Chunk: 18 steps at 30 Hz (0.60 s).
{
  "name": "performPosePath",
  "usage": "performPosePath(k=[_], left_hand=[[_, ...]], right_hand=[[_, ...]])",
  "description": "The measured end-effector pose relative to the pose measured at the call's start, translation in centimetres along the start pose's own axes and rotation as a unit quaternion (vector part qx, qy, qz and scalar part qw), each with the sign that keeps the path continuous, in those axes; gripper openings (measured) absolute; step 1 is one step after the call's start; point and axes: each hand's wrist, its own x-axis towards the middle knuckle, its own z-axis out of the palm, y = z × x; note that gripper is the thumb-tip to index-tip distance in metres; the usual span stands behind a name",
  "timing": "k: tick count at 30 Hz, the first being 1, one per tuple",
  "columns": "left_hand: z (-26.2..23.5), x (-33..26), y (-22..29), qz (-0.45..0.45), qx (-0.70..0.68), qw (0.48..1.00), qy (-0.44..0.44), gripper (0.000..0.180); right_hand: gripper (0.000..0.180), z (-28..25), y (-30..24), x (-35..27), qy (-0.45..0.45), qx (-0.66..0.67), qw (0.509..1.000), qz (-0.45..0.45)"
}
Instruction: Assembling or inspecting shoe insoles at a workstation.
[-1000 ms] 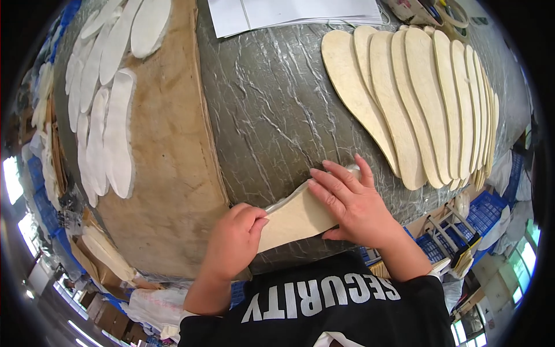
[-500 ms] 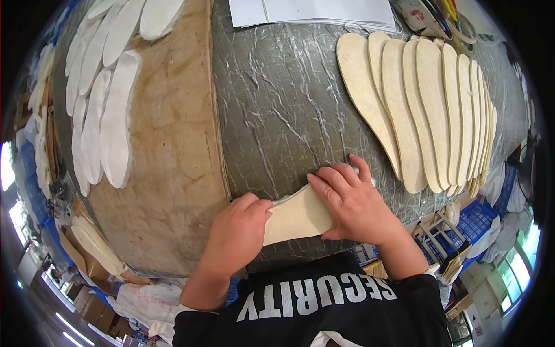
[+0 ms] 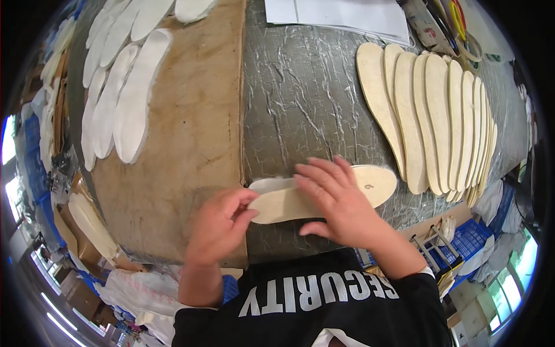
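A cream insole (image 3: 280, 207) lies crosswise on the dark, film-covered tabletop in front of me. A white piece (image 3: 272, 185) shows along its far edge, partly underneath. My left hand (image 3: 218, 222) pinches the insole's left end between thumb and fingers. Over the middle of it is my right hand (image 3: 338, 202), slightly blurred, with fingers stretched and thumb apart. That hand covers part of the insole, and whether it presses on it I cannot tell. The wide right end sticks out past the hand and bears a small dark mark.
Several cream insoles (image 3: 436, 121) overlap in a fanned row at the right. White insoles (image 3: 136, 95) lie on a brown board (image 3: 191, 115) at the left. White paper sheets (image 3: 338, 13) are at the back, beside a container of tools (image 3: 430, 26). A blue crate (image 3: 471, 240) stands below the table.
My right hand has loosened and its fingers have straightened, uncovering the insole's right end. My left hand has shifted to the insole's left tip. The whole view has shifted slightly.
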Motion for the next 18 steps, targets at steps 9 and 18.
performPosePath(k=[9,18], left_hand=[[2.7,-0.3,-1.8,-0.121,-0.204,0.963,0.127,0.025],[3.8,0.6,-2.4,0.025,0.057,0.978,0.198,0.012]], right_hand=[[0.011,1.5,-1.0,2.0,0.088,0.259,0.962,-0.007],[0.009,1.5,-1.7,1.6,0.089,0.285,0.954,0.032]])
